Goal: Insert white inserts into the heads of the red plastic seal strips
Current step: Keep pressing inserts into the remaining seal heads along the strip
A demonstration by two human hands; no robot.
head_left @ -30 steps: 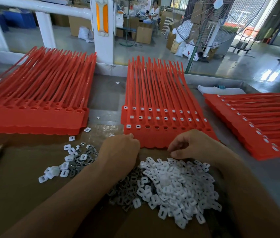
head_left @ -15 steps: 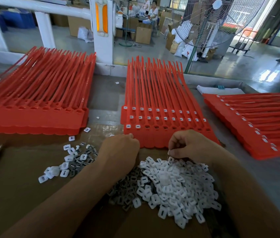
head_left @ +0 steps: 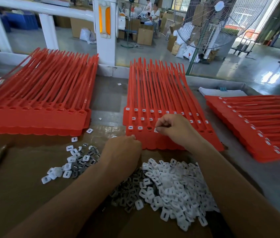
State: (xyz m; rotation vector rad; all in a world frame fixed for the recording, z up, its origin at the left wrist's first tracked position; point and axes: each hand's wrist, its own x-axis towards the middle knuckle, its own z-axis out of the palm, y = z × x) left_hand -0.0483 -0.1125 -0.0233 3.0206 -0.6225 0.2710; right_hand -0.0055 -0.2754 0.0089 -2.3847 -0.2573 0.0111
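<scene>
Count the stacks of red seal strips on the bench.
3: the left stack with empty heads; the middle stack, where the right hand pinches a white insert; the right stack, cut off by the frame edge. More may lie out of view.

One wide-angle camera, worn on the person's head, looks forward and down across the worktop [head_left: 108, 97]. It sits close: both forearms enter from the bottom edge, and the left hand [head_left: 123, 148] and the right hand [head_left: 175, 127], pinching a white insert [head_left: 156, 130], fall mid-frame. The top of the view reaches the factory floor [head_left: 238, 69] and a standing fan [head_left: 209, 23] beyond.
</scene>
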